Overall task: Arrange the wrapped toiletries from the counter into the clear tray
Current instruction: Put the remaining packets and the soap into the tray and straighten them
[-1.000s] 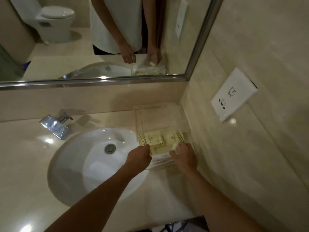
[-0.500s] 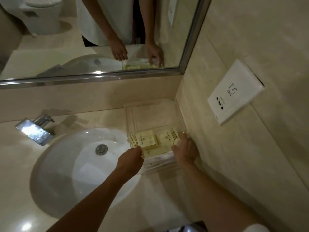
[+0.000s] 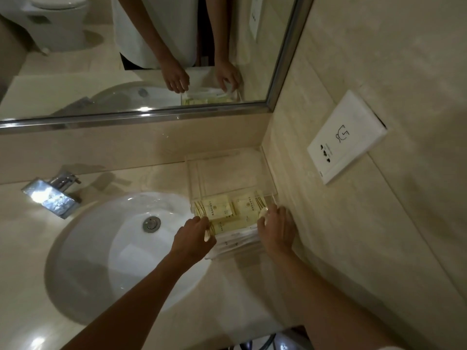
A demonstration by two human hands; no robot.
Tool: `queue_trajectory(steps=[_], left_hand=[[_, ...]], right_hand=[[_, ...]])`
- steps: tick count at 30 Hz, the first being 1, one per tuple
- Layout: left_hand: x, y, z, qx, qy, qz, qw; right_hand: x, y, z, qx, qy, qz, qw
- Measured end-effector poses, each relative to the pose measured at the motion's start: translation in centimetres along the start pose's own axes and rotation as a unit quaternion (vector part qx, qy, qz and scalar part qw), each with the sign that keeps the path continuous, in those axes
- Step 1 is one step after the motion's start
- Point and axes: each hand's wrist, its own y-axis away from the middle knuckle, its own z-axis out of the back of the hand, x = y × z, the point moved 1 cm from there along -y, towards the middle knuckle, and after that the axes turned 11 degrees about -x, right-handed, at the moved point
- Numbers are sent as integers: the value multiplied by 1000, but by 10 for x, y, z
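Reaching over the counter (image 3: 141, 334), two bare hands meet at the near end of the clear tray (image 3: 227, 173). It sits in the far right corner, right against the side wall, beside the white sink (image 3: 106, 251). The far half of the tray looks bare. In the near half lie pale yellow packets (image 3: 219, 210), side by side, with small print on them. Just nearer than those lie white wrapped packets (image 3: 237, 242), flat between the two hands.

The left hand (image 3: 192, 238) is at the left end of the packets. Its fingers are curled down onto them, but I cannot tell if they pinch one. The right hand (image 3: 276, 229) is at the right end, close to the wall. Its fingers curl round a small pale round thing (image 3: 263, 212), maybe a little soap.

A shiny tap (image 3: 50, 195) stands to the far left of the sink. The mirror (image 3: 141, 54) above shows both hands and a toilet (image 3: 54, 20). A white socket plate (image 3: 346, 137) hangs on the right wall.
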Motion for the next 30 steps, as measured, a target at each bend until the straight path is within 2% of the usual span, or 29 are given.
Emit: queue_trajectory(steps=[4, 6, 8, 10, 12, 16, 22, 24, 28, 30], left_hand=[[0, 14, -8, 21, -55, -24, 998], [1, 21, -11, 14, -74, -30, 997], [3, 28, -16, 23, -100, -37, 994], [6, 35, -23, 42, -120, -37, 991], [7, 40, -28, 50, -128, -33, 990], [5, 46, -32, 24, -118, -26, 992], [3, 41, -29, -4, -96, -29, 995], [2, 37, -28, 5, -104, -27, 994], [1, 32, -27, 22, -97, -22, 995], [1, 31, -26, 28, -76, -23, 996]], right_hand=[[-18, 24, -3, 38, -58, 110, 992], [-27, 32, -4, 54, -48, 167, 983], [-32, 37, -2, 91, -43, 186, 977], [-37, 39, -2, 142, -37, 186, 972], [-40, 40, -1, 160, -19, 170, 972], [-42, 40, 2, 153, -33, 99, 983], [-37, 35, 1, 138, -43, 67, 987], [-33, 31, 0, 134, -23, 67, 988], [-34, 33, -9, 174, 20, 86, 981], [-33, 33, -10, 158, 36, 97, 982]])
